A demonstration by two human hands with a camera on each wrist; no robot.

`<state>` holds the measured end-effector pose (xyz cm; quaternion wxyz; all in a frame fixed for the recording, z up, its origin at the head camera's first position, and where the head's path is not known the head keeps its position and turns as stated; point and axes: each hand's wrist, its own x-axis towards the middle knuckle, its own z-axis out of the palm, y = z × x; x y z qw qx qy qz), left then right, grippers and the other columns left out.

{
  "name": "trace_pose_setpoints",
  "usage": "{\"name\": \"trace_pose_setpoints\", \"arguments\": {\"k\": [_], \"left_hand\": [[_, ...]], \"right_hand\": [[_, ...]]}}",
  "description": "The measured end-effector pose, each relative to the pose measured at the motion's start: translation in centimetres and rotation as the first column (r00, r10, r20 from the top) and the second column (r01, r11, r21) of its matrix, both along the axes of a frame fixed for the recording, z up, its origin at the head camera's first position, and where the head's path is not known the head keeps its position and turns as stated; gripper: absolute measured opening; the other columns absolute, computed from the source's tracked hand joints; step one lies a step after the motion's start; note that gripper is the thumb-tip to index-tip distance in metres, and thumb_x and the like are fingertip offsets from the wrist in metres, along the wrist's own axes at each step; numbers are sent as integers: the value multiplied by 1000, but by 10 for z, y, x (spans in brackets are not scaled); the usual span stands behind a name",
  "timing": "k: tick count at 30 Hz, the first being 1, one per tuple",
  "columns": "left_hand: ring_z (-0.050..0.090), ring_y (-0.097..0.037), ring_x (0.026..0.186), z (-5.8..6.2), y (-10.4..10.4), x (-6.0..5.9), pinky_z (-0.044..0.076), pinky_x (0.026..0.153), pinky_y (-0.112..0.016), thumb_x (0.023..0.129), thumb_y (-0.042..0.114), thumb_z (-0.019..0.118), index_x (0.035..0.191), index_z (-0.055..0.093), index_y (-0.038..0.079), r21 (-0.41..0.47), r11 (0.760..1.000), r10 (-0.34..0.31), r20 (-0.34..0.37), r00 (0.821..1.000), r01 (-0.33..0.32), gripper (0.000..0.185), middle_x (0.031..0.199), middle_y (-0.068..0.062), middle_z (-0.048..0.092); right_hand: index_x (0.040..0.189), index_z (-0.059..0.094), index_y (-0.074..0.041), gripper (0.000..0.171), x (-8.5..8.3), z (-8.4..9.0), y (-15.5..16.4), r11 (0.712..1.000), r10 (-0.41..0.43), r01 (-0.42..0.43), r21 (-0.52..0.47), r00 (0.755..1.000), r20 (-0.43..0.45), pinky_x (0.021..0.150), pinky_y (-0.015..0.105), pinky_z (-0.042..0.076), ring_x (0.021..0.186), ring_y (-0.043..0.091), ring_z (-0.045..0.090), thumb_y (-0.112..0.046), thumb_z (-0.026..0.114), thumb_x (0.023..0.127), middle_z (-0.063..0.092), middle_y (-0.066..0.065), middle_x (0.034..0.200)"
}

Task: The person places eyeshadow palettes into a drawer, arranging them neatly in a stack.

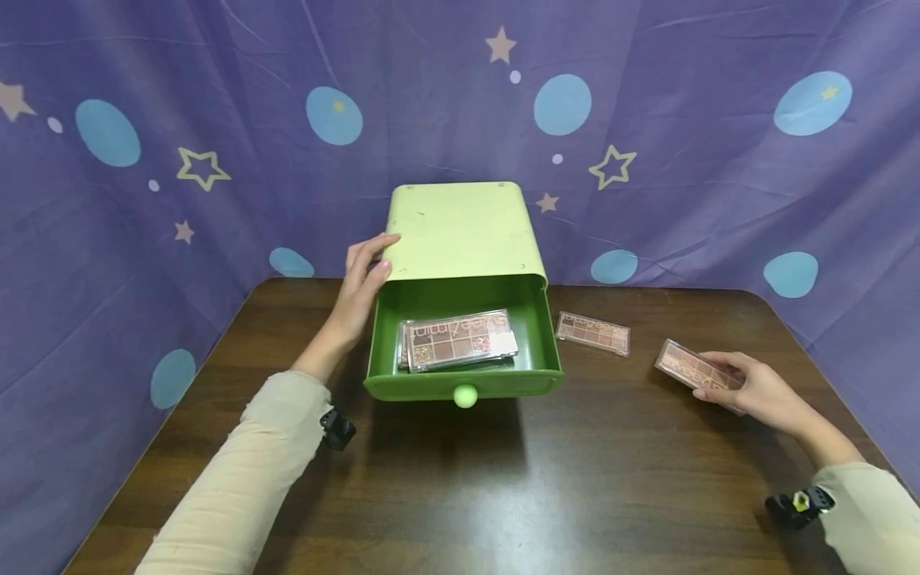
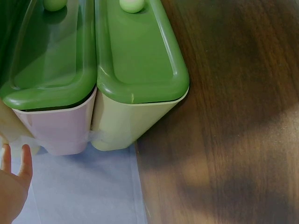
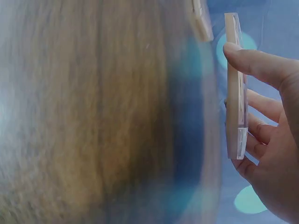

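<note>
A pale green drawer box (image 1: 460, 228) stands at the back of the dark wooden table (image 1: 575, 479). Its darker green drawer (image 1: 535, 335) is pulled out, round knob (image 1: 465, 395) facing me. Stacked eyeshadow palettes (image 1: 460, 339) lie inside it. My left hand (image 1: 366, 271) rests with fairly straight fingers against the box's upper left corner. In the left wrist view the drawer front (image 2: 140, 56) fills the top and my left hand (image 2: 14, 182) shows at the bottom left. At the right, my right hand (image 1: 755, 391) grips another palette (image 1: 686, 369), seen edge-on (image 3: 235, 88) in the right wrist view.
One more palette (image 1: 592, 332) lies flat on the table just right of the drawer. A purple cloth (image 1: 719, 160) with blue dots and stars hangs behind and along both sides of the table.
</note>
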<state>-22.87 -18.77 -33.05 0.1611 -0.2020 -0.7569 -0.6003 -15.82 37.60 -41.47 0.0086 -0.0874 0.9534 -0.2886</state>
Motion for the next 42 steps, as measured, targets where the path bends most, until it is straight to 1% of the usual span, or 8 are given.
{"name": "trace_pose_setpoints", "arguments": {"k": [6, 14, 18, 22, 26, 33, 37, 42], "left_hand": [[34, -17, 120, -1, -1, -1, 31, 99, -41, 95, 24, 45, 142, 49, 4, -7, 1000, -1, 1, 1000, 1, 51, 144, -14, 31], [34, -16, 119, 0, 1, 0, 31, 99, -39, 94, 24, 45, 142, 49, 3, 3, 1000, -3, -6, 1000, 3, 52, 144, -14, 31], [34, -16, 119, 0, 2, 0, 31, 99, -39, 95, 24, 45, 142, 49, 3, 6, 1000, -9, -8, 1000, 9, 52, 144, -14, 31], [34, -15, 119, 0, 2, 0, 31, 99, -39, 94, 24, 45, 142, 49, 3, 8, 1000, -5, -11, 1000, 5, 52, 144, -14, 31], [34, -15, 119, 0, 1, 0, 31, 99, -39, 94, 24, 46, 141, 49, 3, 9, 1000, 0, -14, 1000, 1, 52, 144, -14, 32], [34, -14, 119, 0, 2, 0, 31, 100, -39, 94, 24, 45, 141, 50, 3, 9, 1000, 5, -14, 1000, -5, 52, 144, -14, 32], [34, -15, 120, 0, 1, 0, 30, 101, -40, 94, 24, 45, 141, 49, 3, 9, 1000, 6, -13, 1000, -6, 51, 144, -14, 32], [33, -16, 121, -1, 1, 0, 30, 102, -41, 94, 24, 45, 141, 49, 3, 8, 1000, 9, -8, 1000, -8, 52, 145, -15, 31]], "right_hand": [[137, 55, -2, 68, 10, 16, -16, 1000, 4, -4, -6, 997, -78, 76, 23, 41, 111, 36, 52, -33, 80, 83, 58, 21, 124], [133, 62, -12, 56, 22, 38, -47, 997, -8, -8, -74, 978, -208, 75, 16, 38, 96, 4, 50, -28, 81, 82, 62, 6, 117], [130, 65, -17, 52, 27, 47, -62, 991, -7, -30, -131, 961, -276, 78, 11, 36, 99, 1, 50, -21, 82, 82, 61, -1, 118], [126, 68, -18, 50, 28, 55, -76, 983, 24, -88, -160, 932, -361, 83, 9, 34, 104, 0, 50, -13, 83, 79, 62, -6, 119], [124, 70, -16, 51, 28, 63, -90, 973, 39, -131, -192, 906, -420, 88, 9, 33, 109, -1, 50, -7, 85, 76, 63, -4, 119], [121, 71, -12, 50, 28, 74, -108, 957, 53, -180, -229, 882, -469, 90, 12, 34, 110, 3, 50, -2, 84, 74, 66, 4, 117], [119, 72, -11, 51, 27, 80, -117, 940, 66, -227, -255, 855, -515, 90, 14, 36, 108, 7, 52, 3, 84, 71, 68, 4, 116], [115, 72, -4, 53, 28, 92, -134, 915, 87, -291, -277, 816, -571, 89, 16, 38, 106, 9, 52, 12, 83, 66, 68, 11, 115]]}}
